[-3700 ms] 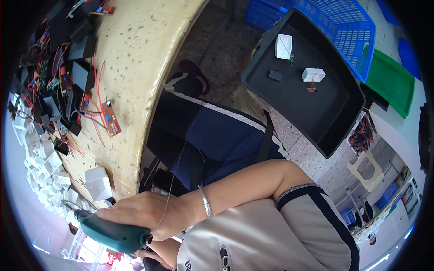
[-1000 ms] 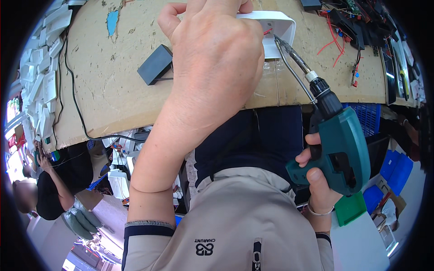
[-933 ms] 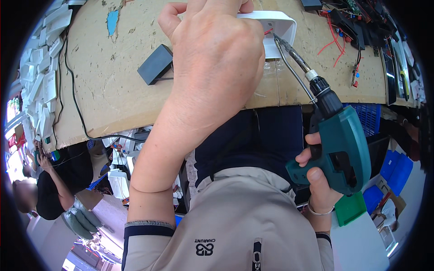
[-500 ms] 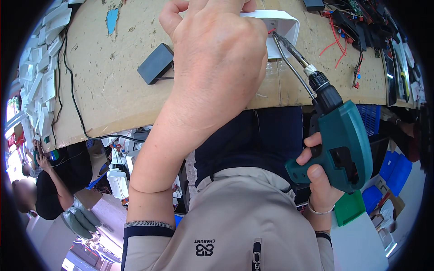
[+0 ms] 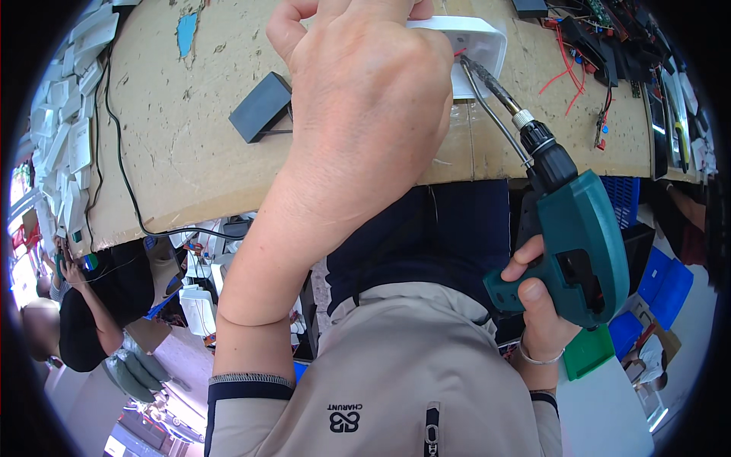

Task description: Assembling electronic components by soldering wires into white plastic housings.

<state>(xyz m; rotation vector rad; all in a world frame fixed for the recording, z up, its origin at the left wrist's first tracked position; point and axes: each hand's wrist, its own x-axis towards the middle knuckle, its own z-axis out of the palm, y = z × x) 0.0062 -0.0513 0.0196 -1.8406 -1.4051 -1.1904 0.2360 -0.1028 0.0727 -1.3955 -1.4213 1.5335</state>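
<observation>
My right hand (image 5: 544,305) is wrapped round the grip of a green and black soldering gun (image 5: 590,244). The gun's dark tip and the thin bent metal tube beside it reach up and left into a white plastic housing (image 5: 487,65). At the tip a short red wire (image 5: 460,52) shows inside the housing. My left hand (image 5: 365,84) lies across the housing's left part, back of the hand upward and fingers bent. Its fingertips are mostly hidden or cut off by the upper edge, so what they pinch does not show.
A black box (image 5: 260,108) with a cable sits left of my left wrist. Red wires (image 5: 567,72) and dark electronic parts lie at the right. White plastic parts (image 5: 65,129) are piled along the left edge, near a black cable (image 5: 126,175). Another person (image 5: 91,305) is at lower left.
Almost nothing differs. The soldering gun and my right hand have shifted very slightly, with the tip still inside the white housing. My left hand stays in place.
</observation>
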